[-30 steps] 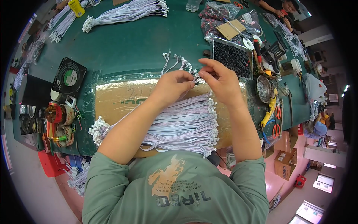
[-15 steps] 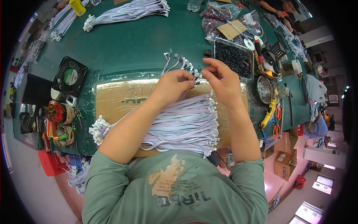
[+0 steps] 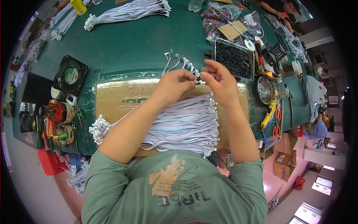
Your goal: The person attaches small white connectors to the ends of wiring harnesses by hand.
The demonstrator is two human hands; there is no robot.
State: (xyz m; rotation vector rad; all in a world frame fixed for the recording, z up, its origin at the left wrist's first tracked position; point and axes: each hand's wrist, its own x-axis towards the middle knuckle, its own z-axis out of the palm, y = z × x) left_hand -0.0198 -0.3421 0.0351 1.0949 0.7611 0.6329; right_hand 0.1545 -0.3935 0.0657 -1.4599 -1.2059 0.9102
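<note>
Over the far edge of the cardboard, my left hand [image 3: 174, 85] is closed, its thumb and forefinger pinching a white flat cable near its end. Just right of it, my right hand [image 3: 223, 80] has its thumb and forefinger drawn together at the same spot. A small black piece [image 3: 198, 79] shows between the two sets of fingertips; whether the right fingers grip it is too small to tell. Beyond the hands lie several loose cable ends [image 3: 172, 61] with small connectors. Beneath my forearms, a thick bundle of white flat cables [image 3: 179, 121] with white connectors lies on the cardboard [image 3: 119, 89].
Right of my hands stands a tray [image 3: 253, 67] of small black tubular parts. Scissors [image 3: 276, 131], a yellow-handled tool [image 3: 269, 112] and a metal dish [image 3: 264, 89] lie further right. A black fan [image 3: 71, 74] stands left. Another cable bundle [image 3: 128, 14] lies at the back.
My right hand has shifted very slightly, its fingertips closer to the cable end. The black piece between the hands shows more plainly. My left hand keeps nearly the same place.
</note>
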